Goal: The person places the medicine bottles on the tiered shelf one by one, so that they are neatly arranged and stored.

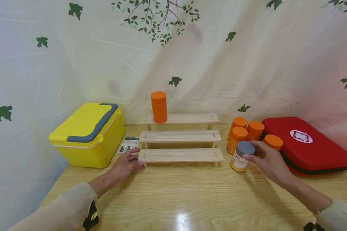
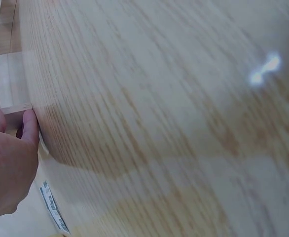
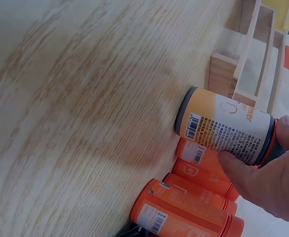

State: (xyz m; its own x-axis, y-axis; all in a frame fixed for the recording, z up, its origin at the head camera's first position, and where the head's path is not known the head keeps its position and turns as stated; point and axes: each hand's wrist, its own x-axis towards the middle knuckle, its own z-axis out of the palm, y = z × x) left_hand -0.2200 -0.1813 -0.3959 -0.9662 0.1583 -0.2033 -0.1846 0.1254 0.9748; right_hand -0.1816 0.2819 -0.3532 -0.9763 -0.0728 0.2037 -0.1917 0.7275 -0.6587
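Note:
My right hand (image 1: 270,162) grips a grey-capped supplement bottle (image 1: 239,163) with a white and yellow label, fingers and thumb around its cap and upper part. In the right wrist view the label of this bottle (image 3: 223,126) shows a barcode and small print. My left hand (image 1: 125,166) holds the left end of the lowest step of a three-step wooden rack (image 1: 180,155), thumb in front and fingers behind. The left wrist view shows thumb and finger on the rack's end (image 2: 16,107). An orange bottle (image 1: 159,108) stands on the top step, toward the left.
Several orange bottles (image 1: 237,136) stand close behind and beside the grey-capped one. A red first-aid case (image 1: 312,150) lies at the right. To the left are a yellow cooler box (image 1: 84,134) with a blue-grey handle and a printed card (image 1: 128,144). A leaf-patterned curtain hangs behind.

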